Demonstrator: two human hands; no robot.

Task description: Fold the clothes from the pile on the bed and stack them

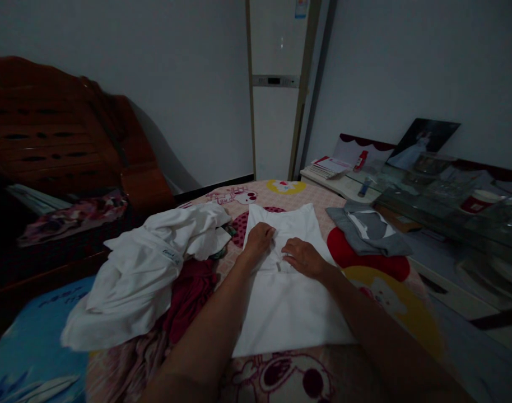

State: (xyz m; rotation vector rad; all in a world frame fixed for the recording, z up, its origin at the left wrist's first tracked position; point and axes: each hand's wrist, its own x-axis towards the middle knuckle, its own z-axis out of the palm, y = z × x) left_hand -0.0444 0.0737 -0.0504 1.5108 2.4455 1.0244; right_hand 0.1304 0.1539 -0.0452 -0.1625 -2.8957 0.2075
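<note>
Spread garment: plain white
Clothes pile: white, with small dark lettering
Crumpled cloth: deep maroon
Tablecloth: pale pink check, dark-red cartoon outlines, red and yellow patches
Folded clothes: grey, with white strips
Bench: glossy reddish brown
Air conditioner: white, tan edges, grey panel
Bottle: red
Cup: red and white
Wall: plain pale grey

Two hands (a pair), one flat white garment, one paper cup

Wooden bench on L, tall white unit back ctr, photo & red btl R.
</note>
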